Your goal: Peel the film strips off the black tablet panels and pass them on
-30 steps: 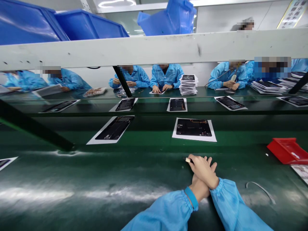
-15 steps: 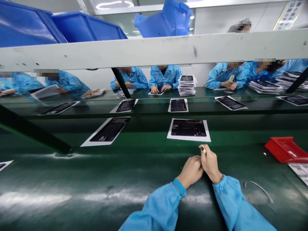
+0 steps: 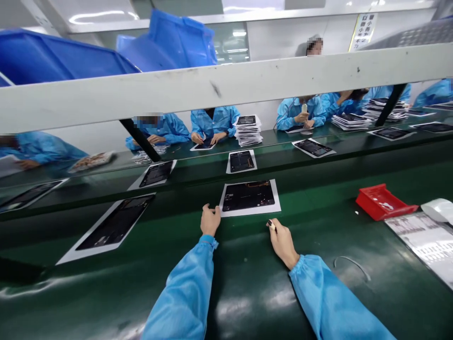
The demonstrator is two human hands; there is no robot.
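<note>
In front of me lies a black flat panel (image 3: 249, 195) with orange strips along its top edge, on a white sheet of paper (image 3: 278, 200). At the sheet's lower left corner is my left hand (image 3: 210, 220), thumb and fingers apart and holding nothing; whether it touches the paper I cannot tell. My right hand (image 3: 283, 240) is closed around a small cream-coloured piece with a dark end (image 3: 271, 225), just below the sheet's right part. Most of that piece is hidden in the fingers.
Another panel on paper (image 3: 115, 222) lies to the left. At right are a red tray (image 3: 384, 203) with small white bits, a printed sheet (image 3: 424, 241) and a thin curved strip (image 3: 354, 265). A white beam (image 3: 212, 89) crosses overhead. Co-workers in blue (image 3: 214, 123) sit opposite.
My hands, together before, have come apart. The left has moved forward and left to the paper's corner; the right still holds the cream piece. The view has turned right.
</note>
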